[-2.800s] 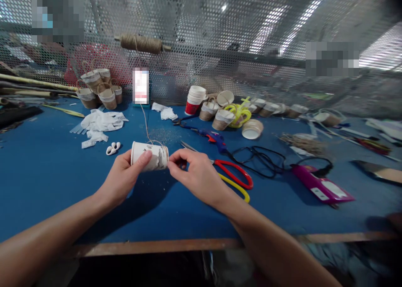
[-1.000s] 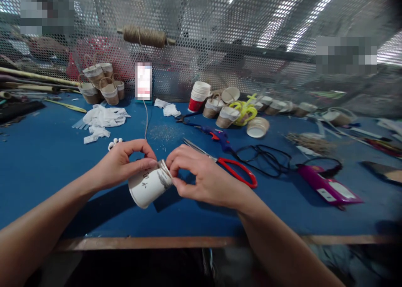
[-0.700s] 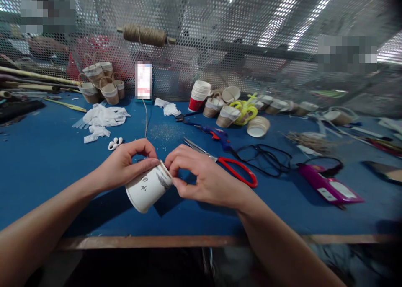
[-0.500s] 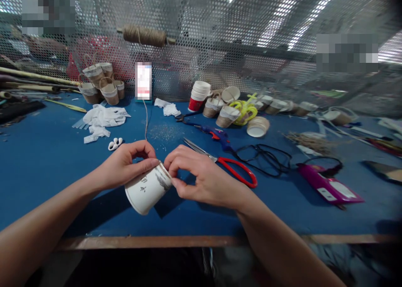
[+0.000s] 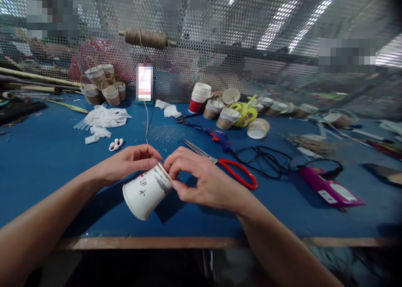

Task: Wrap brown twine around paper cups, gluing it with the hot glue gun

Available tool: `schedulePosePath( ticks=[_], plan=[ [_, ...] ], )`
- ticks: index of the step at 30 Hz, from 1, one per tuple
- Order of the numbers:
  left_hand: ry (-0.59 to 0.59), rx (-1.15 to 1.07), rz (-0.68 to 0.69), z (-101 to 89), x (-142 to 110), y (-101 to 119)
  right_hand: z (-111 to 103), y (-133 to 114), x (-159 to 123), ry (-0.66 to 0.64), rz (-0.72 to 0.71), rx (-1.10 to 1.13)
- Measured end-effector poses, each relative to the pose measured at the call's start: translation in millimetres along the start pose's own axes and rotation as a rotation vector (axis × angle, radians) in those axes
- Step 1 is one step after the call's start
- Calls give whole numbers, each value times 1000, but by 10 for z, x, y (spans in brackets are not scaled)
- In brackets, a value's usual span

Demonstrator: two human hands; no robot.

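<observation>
A white paper cup (image 5: pixel 146 190) with dark printed marks and a bit of red is held tilted above the table, its wide rim towards the lower left. Along its narrow upper end lies a strand of brown twine (image 5: pixel 147 125), which comes down from the spool behind. My left hand (image 5: pixel 138 161) is closed, thumb and fingers pinching at the cup's upper edge by the twine. On the other side, my right hand (image 5: pixel 196 174) pinches the same narrow end, fingertips partly hidden behind it. Red-handled scissors (image 5: pixel 237 173) lie beside my right hand.
Behind the cup hangs a twine spool (image 5: pixel 146 38) on the mesh partition. A blue glue gun (image 5: pixel 216 136) with a black cable, a purple packet (image 5: pixel 329 188), stacked cups (image 5: pixel 201 93), small twine-wrapped baskets (image 5: pixel 110 95), white lace (image 5: pixel 105 116) and yellow ribbon (image 5: pixel 245 113) are on the blue table.
The cup has turned a little in my hands, baring more print and the red mark. My left fingers have shifted slightly along its upper edge; the right hand stays nearly in place.
</observation>
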State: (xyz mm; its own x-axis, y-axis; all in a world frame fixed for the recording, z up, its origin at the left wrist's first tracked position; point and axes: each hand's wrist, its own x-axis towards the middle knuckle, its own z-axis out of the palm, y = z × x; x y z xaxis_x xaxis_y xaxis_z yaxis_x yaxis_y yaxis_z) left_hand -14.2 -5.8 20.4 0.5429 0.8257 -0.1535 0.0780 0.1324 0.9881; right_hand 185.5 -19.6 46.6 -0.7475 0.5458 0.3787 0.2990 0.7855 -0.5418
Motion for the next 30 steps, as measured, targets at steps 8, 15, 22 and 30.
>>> schedulePosePath(
  ticks=[8,15,22,30],
  plan=[
    [17,-242,-120,38,-10,-14,5,30,5,13,-5,18],
    [27,-278,-115,62,9,-16,-3,27,10,13,29,45],
    [67,-289,-119,43,22,-40,-7,50,3,13,79,61],
    [82,-326,-135,65,37,-33,-9,55,6,17,115,70]
  ],
)
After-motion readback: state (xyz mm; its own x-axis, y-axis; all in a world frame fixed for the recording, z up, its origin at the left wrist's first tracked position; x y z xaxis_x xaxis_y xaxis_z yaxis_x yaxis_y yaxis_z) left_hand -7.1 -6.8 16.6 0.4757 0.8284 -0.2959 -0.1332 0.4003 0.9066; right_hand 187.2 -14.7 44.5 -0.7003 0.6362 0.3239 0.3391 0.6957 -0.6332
